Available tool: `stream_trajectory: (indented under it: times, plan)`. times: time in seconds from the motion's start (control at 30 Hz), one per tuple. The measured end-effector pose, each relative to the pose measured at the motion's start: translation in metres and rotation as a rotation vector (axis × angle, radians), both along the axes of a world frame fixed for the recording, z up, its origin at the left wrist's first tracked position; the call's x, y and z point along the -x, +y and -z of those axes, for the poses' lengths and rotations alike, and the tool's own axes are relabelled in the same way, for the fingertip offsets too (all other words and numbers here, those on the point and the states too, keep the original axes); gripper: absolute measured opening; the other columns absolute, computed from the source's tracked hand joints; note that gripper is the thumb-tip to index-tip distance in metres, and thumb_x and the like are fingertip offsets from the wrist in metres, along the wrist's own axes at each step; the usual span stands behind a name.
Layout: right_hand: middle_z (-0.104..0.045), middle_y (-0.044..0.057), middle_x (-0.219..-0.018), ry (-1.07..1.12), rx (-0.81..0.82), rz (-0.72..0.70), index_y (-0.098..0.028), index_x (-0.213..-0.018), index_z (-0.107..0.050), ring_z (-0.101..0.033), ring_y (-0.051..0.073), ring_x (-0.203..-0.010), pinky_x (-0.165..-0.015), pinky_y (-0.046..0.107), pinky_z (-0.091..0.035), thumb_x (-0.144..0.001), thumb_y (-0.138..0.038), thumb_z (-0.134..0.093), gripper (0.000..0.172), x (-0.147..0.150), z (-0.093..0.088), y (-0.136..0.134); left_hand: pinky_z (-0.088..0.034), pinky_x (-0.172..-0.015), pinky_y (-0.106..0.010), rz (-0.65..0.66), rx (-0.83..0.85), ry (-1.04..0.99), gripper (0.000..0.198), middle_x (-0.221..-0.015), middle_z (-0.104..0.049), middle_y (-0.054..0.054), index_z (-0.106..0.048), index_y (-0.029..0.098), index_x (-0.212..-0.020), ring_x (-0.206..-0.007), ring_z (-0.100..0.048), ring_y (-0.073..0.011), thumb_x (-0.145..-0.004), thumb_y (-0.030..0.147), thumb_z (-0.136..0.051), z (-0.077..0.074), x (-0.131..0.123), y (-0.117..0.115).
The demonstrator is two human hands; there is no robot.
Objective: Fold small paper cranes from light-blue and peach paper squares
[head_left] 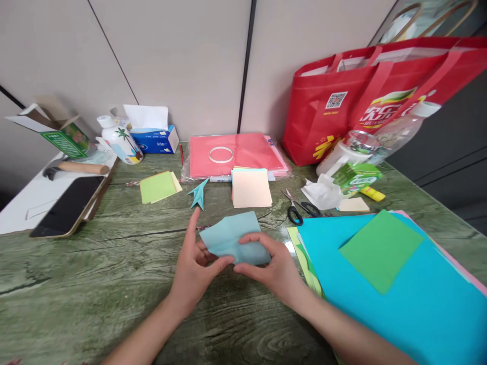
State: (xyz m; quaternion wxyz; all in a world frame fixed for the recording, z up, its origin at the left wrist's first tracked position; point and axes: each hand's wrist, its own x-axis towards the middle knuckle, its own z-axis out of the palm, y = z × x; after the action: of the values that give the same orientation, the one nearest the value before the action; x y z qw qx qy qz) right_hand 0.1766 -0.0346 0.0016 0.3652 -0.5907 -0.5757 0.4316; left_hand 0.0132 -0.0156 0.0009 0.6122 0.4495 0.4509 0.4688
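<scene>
Between both hands, just above the table, is a light blue sheet of paper with faint creases, its near edge bending up. My left hand grips its left side, thumb on the near edge and index finger stretched out away from the sheet. On the right side, my right hand pinches the paper with thumb and curled index finger. Beyond my left index fingertip lies a small folded turquoise paper figure. A stack of square paper, pale peach on top, sits behind the sheet.
Scissors and a crumpled tissue lie to the right, near large blue paper with a green square. Yellow-green squares, a phone and a hammer are on the left. A red bag stands behind.
</scene>
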Motion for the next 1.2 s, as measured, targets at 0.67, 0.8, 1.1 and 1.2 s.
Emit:
stream_trajectory:
  times: [0.67, 0.8, 1.1, 1.2]
  plan:
    - [-0.055, 0.007, -0.119, 0.030, -0.087, 0.088, -0.025, -0.127, -0.037, -0.056, 0.025, -0.100, -0.076, 0.034, -0.049, -0.062, -0.023, -0.073, 0.074, 0.000, 0.009, 0.002, -0.056, -0.068, -0.028, 0.015, 0.322, -0.128, 0.028, -0.080, -0.074, -0.006, -0.070, 0.012, -0.086, -0.070, -0.066, -0.0168, -0.060, 0.019, -0.078, 0.008, -0.002, 0.001]
    - [-0.062, 0.005, -0.104, 0.054, -0.058, 0.080, -0.020, -0.113, -0.049, -0.058, 0.022, -0.093, -0.077, 0.032, -0.047, -0.060, -0.021, -0.074, 0.059, -0.001, 0.007, 0.006, -0.056, -0.068, -0.028, 0.005, 0.328, -0.134, 0.027, -0.079, -0.074, -0.006, -0.071, 0.013, -0.084, -0.069, -0.066, -0.0168, -0.059, 0.019, -0.078, 0.008, -0.003, 0.000]
    - [-0.066, 0.002, -0.090, 0.120, 0.065, 0.031, -0.018, -0.099, -0.058, -0.059, 0.020, -0.081, -0.070, 0.031, -0.047, -0.058, -0.025, -0.075, 0.045, -0.003, 0.008, 0.009, -0.055, -0.070, -0.029, 0.014, 0.319, -0.099, 0.029, -0.080, -0.074, -0.007, -0.071, 0.013, -0.086, -0.069, -0.067, -0.0186, -0.058, 0.021, -0.078, 0.006, -0.003, 0.000]
    - [-0.066, 0.002, -0.089, 0.137, 0.091, 0.038, -0.018, -0.099, -0.059, -0.059, 0.020, -0.080, -0.069, 0.031, -0.047, -0.058, -0.024, -0.075, 0.045, -0.003, 0.007, 0.009, -0.055, -0.070, -0.030, 0.015, 0.321, -0.088, 0.031, -0.081, -0.074, -0.007, -0.071, 0.013, -0.086, -0.071, -0.068, -0.0197, -0.058, 0.022, -0.078, 0.007, -0.003, 0.000]
